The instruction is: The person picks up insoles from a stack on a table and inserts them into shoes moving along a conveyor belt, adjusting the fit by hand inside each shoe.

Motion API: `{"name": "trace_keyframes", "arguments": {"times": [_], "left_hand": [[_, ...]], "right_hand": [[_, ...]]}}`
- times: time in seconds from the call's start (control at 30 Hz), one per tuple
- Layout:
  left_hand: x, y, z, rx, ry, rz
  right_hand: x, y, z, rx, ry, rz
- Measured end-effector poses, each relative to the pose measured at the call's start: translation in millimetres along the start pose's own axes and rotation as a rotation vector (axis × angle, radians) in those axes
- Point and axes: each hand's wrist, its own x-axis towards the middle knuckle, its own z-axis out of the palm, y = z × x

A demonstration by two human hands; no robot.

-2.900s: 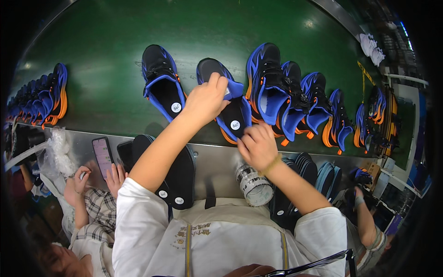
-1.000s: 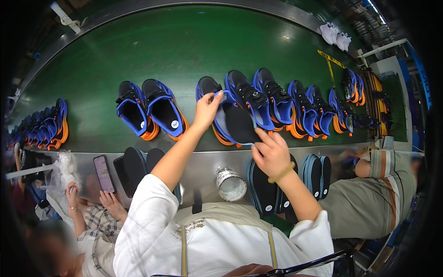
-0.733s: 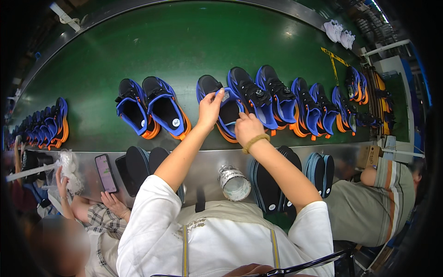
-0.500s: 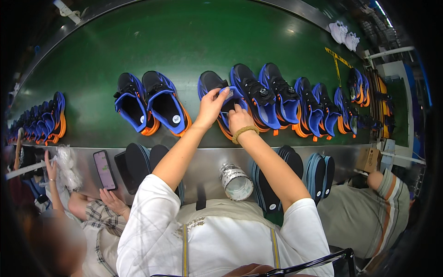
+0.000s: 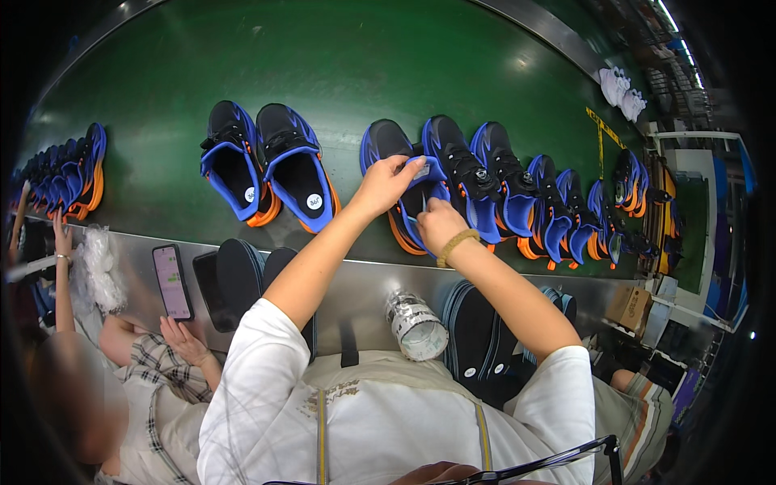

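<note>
Currently L hand (image 5: 386, 179) pinches the tongue of the blue shoe (image 5: 396, 190) up, prob. to keep the opening wide. R hand (image 5: 437, 226), just beside, fingers curled into the opening; grip unclear. Shoe sits on green belt (image 5: 323, 56), under both hands.

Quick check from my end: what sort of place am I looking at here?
Most likely a shoe factory's assembly line. A green conveyor belt carries rows of matching blue-and-orange shoes, stacks of dark insoles wait on the metal ledge, and both hands work inside one shoe.
</note>
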Motion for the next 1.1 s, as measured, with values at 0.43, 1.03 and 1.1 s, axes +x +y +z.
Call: {"name": "trace_keyframes", "arguments": {"times": [0.43, 1.03, 1.1], "left_hand": [[9, -12, -3, -0.268, -0.1, -0.018], [7, 3, -5, 0.864, 0.253, 0.906], [9, 5, -3, 0.82, 0.194, 0.799]], "right_hand": [[48, -2, 12, -0.367, -0.523, 0.0], [10, 0, -12, -0.09, -0.616, -0.184], [5, 2, 5, -0.069, -0.409, -0.16]]}}
